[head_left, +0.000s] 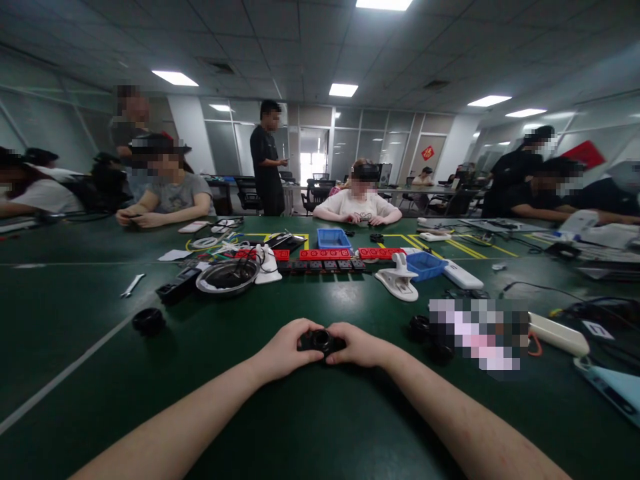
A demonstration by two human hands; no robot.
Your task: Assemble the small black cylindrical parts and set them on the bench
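Both of my hands hold one small black part (pixel 323 341) with a round, ring-like opening facing up, just above the green table. My left hand (pixel 293 347) grips its left side, thumb at the near edge and fingers curled behind. On the other side, my right hand (pixel 357 345) is closed on it in the same way. Its exact kind is hard to make out, since fingers cover both ends. A black round ring-shaped part (pixel 149 321) lies on the table to the left. More black round parts (pixel 431 337) lie to the right of my right hand.
Ahead stand a metal bowl (pixel 227 291), red power strips (pixel 326 254), a white clip stand (pixel 399 283) and blue trays (pixel 425 265). A wrench (pixel 133 285) lies left. White power banks (pixel 559 335) and cables lie right. Several people sit or stand around the table.
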